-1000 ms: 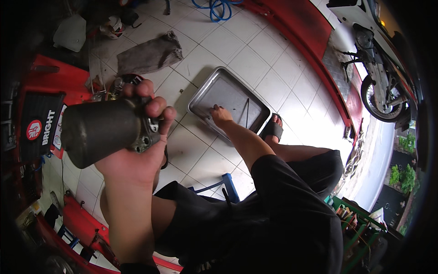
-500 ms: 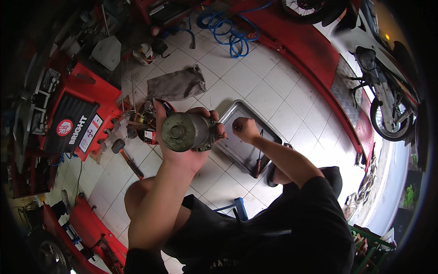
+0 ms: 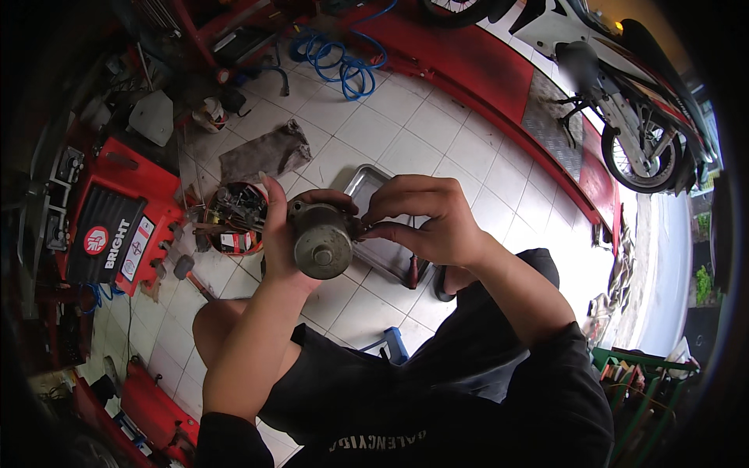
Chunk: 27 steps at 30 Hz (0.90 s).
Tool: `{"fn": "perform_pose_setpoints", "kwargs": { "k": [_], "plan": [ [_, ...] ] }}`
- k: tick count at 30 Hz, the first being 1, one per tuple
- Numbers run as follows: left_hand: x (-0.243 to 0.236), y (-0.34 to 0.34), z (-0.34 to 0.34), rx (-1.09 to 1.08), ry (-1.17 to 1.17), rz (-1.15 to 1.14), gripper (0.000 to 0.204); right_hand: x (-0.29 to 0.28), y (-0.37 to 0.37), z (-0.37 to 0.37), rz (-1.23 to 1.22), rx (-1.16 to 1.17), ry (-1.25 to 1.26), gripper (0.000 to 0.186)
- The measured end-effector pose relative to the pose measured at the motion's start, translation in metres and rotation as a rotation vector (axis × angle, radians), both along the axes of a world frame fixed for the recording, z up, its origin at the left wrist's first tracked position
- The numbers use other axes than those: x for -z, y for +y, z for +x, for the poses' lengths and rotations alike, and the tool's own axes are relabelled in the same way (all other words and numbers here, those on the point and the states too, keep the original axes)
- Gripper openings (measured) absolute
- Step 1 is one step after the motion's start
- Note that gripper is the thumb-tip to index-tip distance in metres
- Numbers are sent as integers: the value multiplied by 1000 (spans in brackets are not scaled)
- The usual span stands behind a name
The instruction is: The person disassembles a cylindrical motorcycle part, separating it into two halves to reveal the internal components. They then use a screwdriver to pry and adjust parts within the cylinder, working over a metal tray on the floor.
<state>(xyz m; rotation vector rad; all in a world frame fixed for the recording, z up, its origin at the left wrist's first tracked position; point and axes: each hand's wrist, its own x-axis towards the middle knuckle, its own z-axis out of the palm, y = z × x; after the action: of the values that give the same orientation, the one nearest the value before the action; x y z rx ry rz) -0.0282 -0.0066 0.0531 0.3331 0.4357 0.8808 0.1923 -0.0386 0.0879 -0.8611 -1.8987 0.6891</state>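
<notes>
**Right hand (image 3: pixel 441 218) moved from over tray (image 3: pixel 365 186) to metal cylinder (image 3: pixel 322 232)**

Left hand (image 3: pixel 281 253) cups the cylinder near centre, knobbed end toward six o'clock, seemingly steadying it. Right grip meets its edge at three o'clock, fingertips narrow; whether holding anything, I cannot tell.

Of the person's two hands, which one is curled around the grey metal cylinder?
The left hand. It curls around the grey metal cylinder, while the right hand is pinched at the cylinder's right side, not around it.

Black shirt (image 3: pixel 476 425), seemingly black shorts (image 3: pixel 320 378)
</notes>
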Motion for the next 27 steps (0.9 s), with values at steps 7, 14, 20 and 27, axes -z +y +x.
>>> {"fn": "perform_pose_setpoints", "kwargs": {
  "k": [7, 14, 20, 27],
  "plan": [
    [11, -10, 13, 40, 75, 44, 99, 7, -7, 6, 105, 72, -194, 30],
    [18, -8, 13, 48, 150, 79, 96, 10, -12, 7, 288, 177, -416, 25],
    [33, -8, 27, -74, 460, 103, 89, 13, -18, 13, 242, 149, -583, 23],
    [28, -10, 28, 5, 308, -174, 87, 22, -10, 12, 100, 87, -339, 25]
  ]
}}
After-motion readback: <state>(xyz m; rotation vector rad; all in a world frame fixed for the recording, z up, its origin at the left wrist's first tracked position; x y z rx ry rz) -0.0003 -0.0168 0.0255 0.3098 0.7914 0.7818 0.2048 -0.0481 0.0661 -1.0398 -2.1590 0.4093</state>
